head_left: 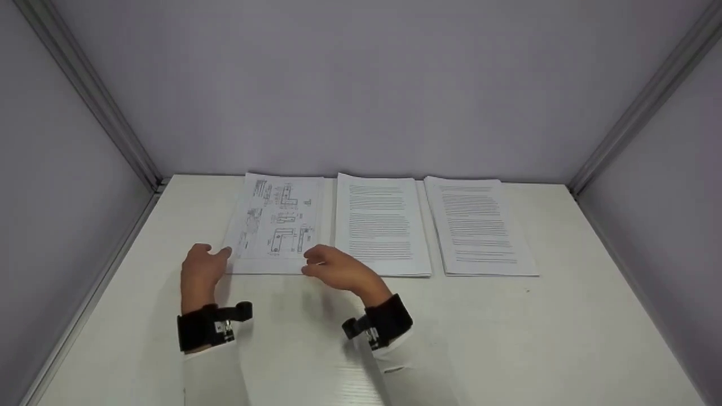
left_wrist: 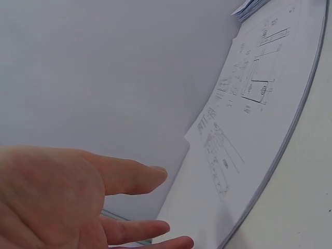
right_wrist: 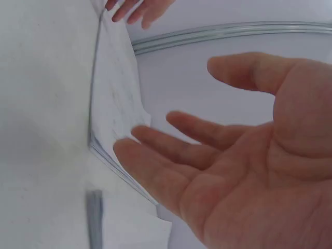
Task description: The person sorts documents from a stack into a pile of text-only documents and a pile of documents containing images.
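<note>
On the left lies a stack of paper (head_left: 287,223) whose top sheet carries technical drawings. My left hand (head_left: 204,268) is at its near left corner, thumb toward the paper. In the left wrist view the left hand (left_wrist: 57,199) has its thumb and fingers extended and apart, with nothing between them. Near the stack's front right corner is my right hand (head_left: 344,272), fingers pointing left. The right wrist view shows the palm of the right hand (right_wrist: 249,155) with loosely bent fingers and nothing in it, the drawing stack (right_wrist: 116,93) beyond the fingertips.
A stack of printed text pages (head_left: 381,225) lies in the middle, partly behind the right hand. Further right is another text stack (head_left: 479,228). All three lie along the back of the white table (head_left: 507,338), which has grey walls (head_left: 361,84) behind and at both sides.
</note>
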The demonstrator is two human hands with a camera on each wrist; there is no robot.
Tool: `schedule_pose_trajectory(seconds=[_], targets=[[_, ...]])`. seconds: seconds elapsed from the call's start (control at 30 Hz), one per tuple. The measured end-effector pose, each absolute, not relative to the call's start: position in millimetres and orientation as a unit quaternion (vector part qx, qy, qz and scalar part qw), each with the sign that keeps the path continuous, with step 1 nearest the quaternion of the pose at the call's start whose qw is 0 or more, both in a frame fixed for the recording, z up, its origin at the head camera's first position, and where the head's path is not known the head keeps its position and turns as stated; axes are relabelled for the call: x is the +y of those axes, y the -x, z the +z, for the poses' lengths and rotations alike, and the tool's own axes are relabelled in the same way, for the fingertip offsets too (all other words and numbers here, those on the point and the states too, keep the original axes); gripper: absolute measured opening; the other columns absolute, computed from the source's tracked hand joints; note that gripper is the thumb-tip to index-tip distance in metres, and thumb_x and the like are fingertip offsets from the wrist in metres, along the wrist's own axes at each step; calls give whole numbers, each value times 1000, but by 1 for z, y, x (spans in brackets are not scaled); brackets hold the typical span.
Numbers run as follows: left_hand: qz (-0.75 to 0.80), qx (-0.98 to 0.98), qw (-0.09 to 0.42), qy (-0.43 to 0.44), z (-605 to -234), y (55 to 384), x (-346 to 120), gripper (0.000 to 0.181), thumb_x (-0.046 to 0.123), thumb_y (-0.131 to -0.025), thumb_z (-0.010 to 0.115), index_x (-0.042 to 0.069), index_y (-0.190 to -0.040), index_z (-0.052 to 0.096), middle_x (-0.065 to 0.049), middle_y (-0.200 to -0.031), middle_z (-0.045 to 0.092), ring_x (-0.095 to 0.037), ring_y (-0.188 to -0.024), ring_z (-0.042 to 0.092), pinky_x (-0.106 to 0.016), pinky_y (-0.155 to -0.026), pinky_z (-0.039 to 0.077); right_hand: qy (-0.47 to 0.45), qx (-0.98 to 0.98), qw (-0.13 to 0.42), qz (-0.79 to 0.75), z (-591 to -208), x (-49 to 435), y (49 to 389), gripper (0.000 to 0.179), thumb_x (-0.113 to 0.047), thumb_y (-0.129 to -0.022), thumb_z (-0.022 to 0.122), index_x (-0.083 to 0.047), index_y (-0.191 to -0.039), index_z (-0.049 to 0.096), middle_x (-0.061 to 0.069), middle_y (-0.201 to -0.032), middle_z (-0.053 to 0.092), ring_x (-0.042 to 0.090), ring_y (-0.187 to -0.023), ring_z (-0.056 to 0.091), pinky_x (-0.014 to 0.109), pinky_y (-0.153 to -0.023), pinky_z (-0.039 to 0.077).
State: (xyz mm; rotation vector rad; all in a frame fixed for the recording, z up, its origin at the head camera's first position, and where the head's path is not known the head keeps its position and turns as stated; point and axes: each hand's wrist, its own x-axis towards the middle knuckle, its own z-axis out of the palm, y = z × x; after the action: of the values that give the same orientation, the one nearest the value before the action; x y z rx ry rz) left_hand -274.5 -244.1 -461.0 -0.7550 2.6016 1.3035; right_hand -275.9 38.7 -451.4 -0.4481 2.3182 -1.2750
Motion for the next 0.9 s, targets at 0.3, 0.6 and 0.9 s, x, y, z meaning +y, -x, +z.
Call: schedule_pose_trajectory(seconds=[0.3, 0.6, 0.9], targets=[[476, 855, -60, 195, -424, 275, -195, 50, 27, -106, 53, -2, -147, 53, -25, -137, 61, -40, -122, 60, -52, -100, 49, 271, 810, 136, -502, -409, 119, 277, 40, -26, -107, 57, -7, -143, 58, 7, -134, 67, 21, -125, 62, 42, -107, 50], [575, 806, -137, 24, -436, 303, -109, 20, 15, -104, 63, 8, -122, 68, -8, -115, 69, -24, -109, 63, -40, -96, 50, 70, 748, -110, -650, -419, 233, 305, 20, -7, -107, 55, 2, -122, 66, 14, -108, 73, 23, -96, 69, 30, -84, 56], [570, 820, 44, 31, -484, 316, -67, 49, 21, -104, 61, 7, -150, 51, -10, -145, 58, -27, -134, 55, -45, -109, 47, -129, 808, 15, -575, -467, 243, 320, 39, -18, -104, 55, 5, -136, 61, 20, -128, 66, 29, -112, 64, 34, -92, 55]])
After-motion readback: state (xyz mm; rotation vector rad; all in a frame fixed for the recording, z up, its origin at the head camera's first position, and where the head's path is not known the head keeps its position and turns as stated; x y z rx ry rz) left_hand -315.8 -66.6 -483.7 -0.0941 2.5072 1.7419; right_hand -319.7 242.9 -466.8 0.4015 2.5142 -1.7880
